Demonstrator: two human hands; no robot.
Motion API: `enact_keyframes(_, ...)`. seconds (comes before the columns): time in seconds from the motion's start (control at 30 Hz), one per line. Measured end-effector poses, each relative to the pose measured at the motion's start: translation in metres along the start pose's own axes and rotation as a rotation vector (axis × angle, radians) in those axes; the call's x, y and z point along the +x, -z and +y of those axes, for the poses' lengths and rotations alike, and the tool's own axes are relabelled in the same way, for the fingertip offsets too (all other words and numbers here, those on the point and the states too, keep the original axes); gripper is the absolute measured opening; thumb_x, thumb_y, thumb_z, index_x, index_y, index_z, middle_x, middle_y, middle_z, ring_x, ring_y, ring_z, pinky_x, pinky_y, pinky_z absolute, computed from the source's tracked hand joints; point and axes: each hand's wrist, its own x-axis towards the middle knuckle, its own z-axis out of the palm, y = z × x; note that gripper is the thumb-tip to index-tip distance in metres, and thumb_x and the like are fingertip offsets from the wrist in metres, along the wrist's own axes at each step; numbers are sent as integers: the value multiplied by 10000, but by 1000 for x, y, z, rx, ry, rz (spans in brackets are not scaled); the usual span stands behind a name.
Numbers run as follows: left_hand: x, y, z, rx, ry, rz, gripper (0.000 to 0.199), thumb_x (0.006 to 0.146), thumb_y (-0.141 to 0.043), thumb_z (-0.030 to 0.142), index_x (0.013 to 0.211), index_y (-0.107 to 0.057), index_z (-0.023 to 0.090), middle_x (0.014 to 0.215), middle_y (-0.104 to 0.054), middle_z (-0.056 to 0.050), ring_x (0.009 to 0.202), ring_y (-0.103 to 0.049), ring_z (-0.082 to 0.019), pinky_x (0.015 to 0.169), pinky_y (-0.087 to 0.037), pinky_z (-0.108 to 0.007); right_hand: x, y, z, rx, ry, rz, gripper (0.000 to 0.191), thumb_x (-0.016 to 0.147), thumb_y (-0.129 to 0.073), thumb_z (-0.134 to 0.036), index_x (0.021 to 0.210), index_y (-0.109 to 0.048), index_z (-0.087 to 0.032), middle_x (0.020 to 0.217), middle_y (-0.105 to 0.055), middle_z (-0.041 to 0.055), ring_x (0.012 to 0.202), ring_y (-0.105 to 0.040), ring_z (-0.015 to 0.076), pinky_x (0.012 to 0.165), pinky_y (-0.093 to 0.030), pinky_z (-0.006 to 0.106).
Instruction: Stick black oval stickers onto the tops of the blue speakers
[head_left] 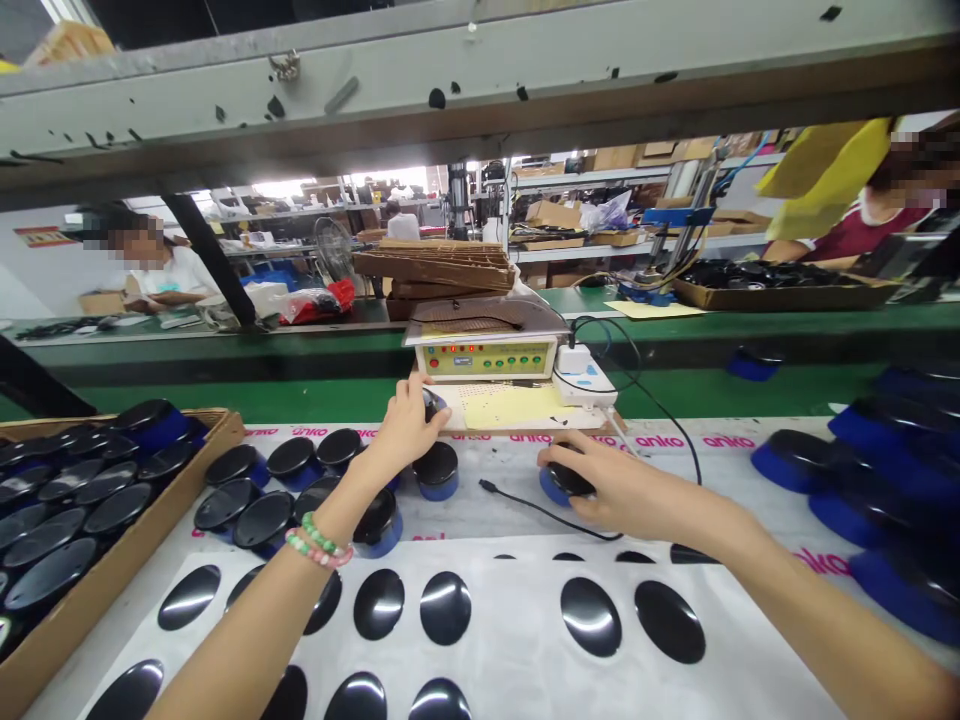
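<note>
My left hand (405, 425) is closed around a round black-topped piece (433, 404), mostly hidden by the fingers, in front of a tester box with lights and buttons (486, 360). Further right, my right hand (600, 470) grips another black-topped round piece with a blue side (559, 486) on the table. A similar piece (436, 470) stands between the hands, nearer the left. The loose end of a black cable (491, 487) lies left of my right hand. Below both hands, a white sheet (517, 620) bears rows of glossy black discs (445, 608).
A cardboard box (217, 440) full of round pieces is at left, with several more beside it. Blurred stacks of blue-sided pieces (900, 500) stand at right. A white power strip (585, 380) adjoins the tester. A shelf beam (480, 80) crosses overhead. Two people sit across the green bench (337, 385).
</note>
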Motion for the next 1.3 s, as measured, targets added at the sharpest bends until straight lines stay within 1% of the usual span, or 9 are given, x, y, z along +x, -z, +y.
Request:
enact_keyframes(0.13, -5, 4, -17, 40, -33, -206, 285, 885, -477, 401, 1075, -594, 224, 1028, -511, -68, 896, -605, -214, 910, -459, -416, 11, -4, 2, -1, -4, -23, 315, 773, -486, -183, 1060, -590, -262, 1122, -536, 71, 925, -596, 222, 720, -482, 300)
enact_keyframes(0.23, -11, 6, -18, 97, -43, -288, 383, 913, -378, 488, 1007, -640, 226, 981, -560, -72, 980, -591, -238, 931, -444, -426, 12, -7, 4, 7, -4, -21, 329, 770, -483, -184, 1072, -593, -256, 1111, -542, 77, 926, -598, 226, 738, -480, 311)
enact_keyframes(0.37, -22, -2, 2, 215, -36, -231, 507, 912, -290, 554, 1060, -632, 209, 1274, -497, -146, 1277, -375, -370, 1053, -205, -636, 11, -9, 6, 23, 2, -14, 346, 781, -481, -200, 1104, -589, -258, 1124, -543, 81, 956, -593, 235, 762, -477, 325)
enact_keyframes(0.47, -29, -9, 16, 268, -94, -260, 513, 818, -450, 603, 1087, -617, 199, 1358, -452, -160, 1345, -241, -422, 1050, -104, -690, 11, -10, 8, 39, 5, -6, 354, 777, -492, -209, 1112, -597, -254, 1146, -544, 88, 959, -597, 243, 763, -481, 334)
enact_keyframes(0.63, -32, 2, 10, 291, -201, -416, 318, 601, -683, 340, 898, -645, 234, 1166, -599, -107, 1329, -310, -407, 1065, -144, -662, 10, -6, 14, 95, 36, 52, 353, 793, -516, -253, 1133, -607, -250, 1152, -571, 85, 986, -596, 245, 829, -483, 354)
enact_keyframes(0.77, -31, 16, -1, 274, -261, -504, 291, 493, -740, 211, 767, -644, 231, 1278, -560, -79, 1390, -246, -386, 1110, -139, -603, 6, 7, 13, 156, 68, 154, 370, 819, -529, -314, 1178, -585, -250, 1193, -592, 72, 1075, -570, 244, 935, -443, 374)
enact_keyframes(0.97, -53, 5, 22, 235, -251, -334, 601, 716, -710, 399, 1240, -527, 169, 1477, -331, -179, 1418, -119, -409, 1110, -145, -625, 5, 20, 0, 354, 124, 249, 353, 805, -562, -325, 1146, -599, -243, 1194, -609, 56, 1092, -558, 232, 838, -511, 331)
enact_keyframes(1.13, -80, -29, 59, 157, -324, -267, 426, 868, -576, 291, 1271, -502, 178, 1348, -467, -139, 1255, -425, -332, 1017, -402, -510, 11, 16, -5, 475, 127, 295, 356, 812, -589, -352, 1154, -586, -254, 1208, -584, 74, 1082, -557, 245, 791, -543, 346)
enact_keyframes(1.3, -86, -65, 63, 73, -338, -201, 403, 926, -467, 224, 1323, -462, 159, 1052, -569, -133, 980, -562, -292, 816, -523, -471, 15, 11, -1, 618, 153, 435, 347, 820, -630, -355, 1151, -579, -267, 1237, -569, 64, 1082, -577, 235, 898, -509, 375)
